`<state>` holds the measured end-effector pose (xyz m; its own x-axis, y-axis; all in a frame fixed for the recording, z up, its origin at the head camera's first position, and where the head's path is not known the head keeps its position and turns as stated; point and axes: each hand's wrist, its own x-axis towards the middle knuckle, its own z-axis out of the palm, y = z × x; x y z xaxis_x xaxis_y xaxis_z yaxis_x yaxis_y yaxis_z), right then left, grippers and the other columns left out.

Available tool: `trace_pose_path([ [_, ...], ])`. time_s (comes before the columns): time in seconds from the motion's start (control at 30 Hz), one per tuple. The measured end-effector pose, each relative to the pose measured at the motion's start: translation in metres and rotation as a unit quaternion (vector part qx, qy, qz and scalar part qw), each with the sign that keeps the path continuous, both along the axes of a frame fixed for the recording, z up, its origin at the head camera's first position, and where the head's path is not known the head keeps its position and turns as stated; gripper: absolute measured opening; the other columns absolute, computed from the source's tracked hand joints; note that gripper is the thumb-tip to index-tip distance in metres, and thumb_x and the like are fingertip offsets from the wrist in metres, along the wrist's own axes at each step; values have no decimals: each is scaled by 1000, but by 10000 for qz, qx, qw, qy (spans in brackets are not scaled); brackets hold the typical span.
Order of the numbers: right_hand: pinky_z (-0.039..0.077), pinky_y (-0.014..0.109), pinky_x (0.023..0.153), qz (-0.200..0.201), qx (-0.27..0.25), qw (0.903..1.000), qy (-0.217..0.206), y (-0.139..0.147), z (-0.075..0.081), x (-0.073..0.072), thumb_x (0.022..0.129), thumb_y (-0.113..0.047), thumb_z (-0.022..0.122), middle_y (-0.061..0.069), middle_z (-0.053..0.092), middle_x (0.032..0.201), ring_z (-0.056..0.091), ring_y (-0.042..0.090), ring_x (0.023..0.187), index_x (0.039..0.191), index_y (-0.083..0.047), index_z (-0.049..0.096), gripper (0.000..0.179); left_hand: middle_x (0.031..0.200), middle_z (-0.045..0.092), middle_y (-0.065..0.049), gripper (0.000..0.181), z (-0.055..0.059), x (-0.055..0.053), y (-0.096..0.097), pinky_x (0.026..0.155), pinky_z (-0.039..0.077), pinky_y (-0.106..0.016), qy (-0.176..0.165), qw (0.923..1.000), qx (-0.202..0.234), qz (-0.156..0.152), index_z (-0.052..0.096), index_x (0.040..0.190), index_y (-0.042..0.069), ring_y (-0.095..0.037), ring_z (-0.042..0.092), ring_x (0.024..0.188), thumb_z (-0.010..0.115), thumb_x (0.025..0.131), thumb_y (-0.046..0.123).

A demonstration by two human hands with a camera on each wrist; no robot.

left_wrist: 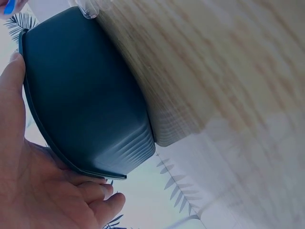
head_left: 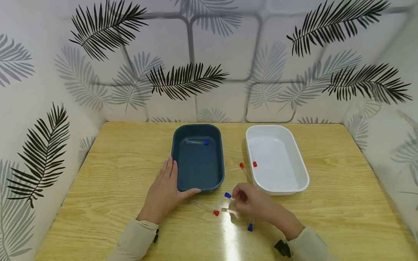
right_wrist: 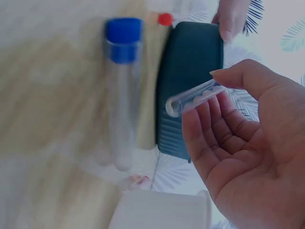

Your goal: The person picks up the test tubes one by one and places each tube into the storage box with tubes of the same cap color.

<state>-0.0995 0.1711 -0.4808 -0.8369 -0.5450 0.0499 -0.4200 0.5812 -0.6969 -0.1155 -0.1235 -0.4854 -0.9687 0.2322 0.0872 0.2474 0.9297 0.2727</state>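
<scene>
My right hand (head_left: pixel 251 201) pinches a clear test tube (right_wrist: pixel 193 98) between thumb and fingers, above the table between two trays. Its blue cap (head_left: pixel 228 195) pokes out left of the fingertips. My left hand (head_left: pixel 163 196) rests at the near left corner of the dark blue tray (head_left: pixel 197 187), fingers along the left rim and thumb along the front. Inside that tray lies a blue-capped tube (head_left: pixel 196 142). On the table lie a red-capped tube (head_left: pixel 204 208) and a blue-capped tube (right_wrist: pixel 123 95), the latter partly hidden by my right hand in the head view.
A white tray (head_left: pixel 299 164) stands to the right, with a red cap (head_left: pixel 254 164) at its inner left side. Another red-capped tube (head_left: pixel 243 170) lies against its outer left wall. Patterned walls border the wooden table (head_left: pixel 125 154) at the back and sides.
</scene>
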Motion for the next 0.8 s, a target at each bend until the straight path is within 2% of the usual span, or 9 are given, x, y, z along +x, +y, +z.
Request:
trace_pose_path([
  [0.17, 51, 22, 66, -230, -332, 9987, -319, 2, 13, -5, 82, -8, 66, -7, 58, 79, 57, 7, 73, 88, -11, 60, 9, 152, 13, -19, 118, 2, 0, 0, 110, 20, -45, 5, 10000, 38, -9, 22, 145, -4, -28, 6, 140, 39, 70, 85],
  [0.4, 53, 23, 69, -420, -836, 9954, -188, 2, 23, -11, 84, -9, 66, -5, 60, 83, 61, 8, 78, 91, -11, 61, 9, 152, 13, -19, 117, 3, -1, 0, 109, 21, -45, 51, 10000, 39, -25, 22, 145, -4, -27, 5, 141, 40, 71, 84],
  [0.63, 54, 25, 70, -785, -1469, 9852, -409, -6, 36, -17, 85, -7, 64, 2, 64, 88, 61, 14, 82, 93, -8, 63, 8, 152, 12, -18, 117, 2, -1, 0, 110, 19, -44, 10, 10000, 97, -3, 22, 145, -4, -26, 5, 141, 40, 70, 85],
  [0.8, 53, 25, 72, -862, -1623, 9810, -628, -9, 44, -22, 86, -11, 65, 8, 66, 92, 62, 17, 85, 96, -5, 64, 12, 152, 13, -18, 118, 0, -1, 0, 110, 20, -45, -7, 9999, 107, -4, 22, 145, -4, -26, 5, 141, 38, 70, 86],
])
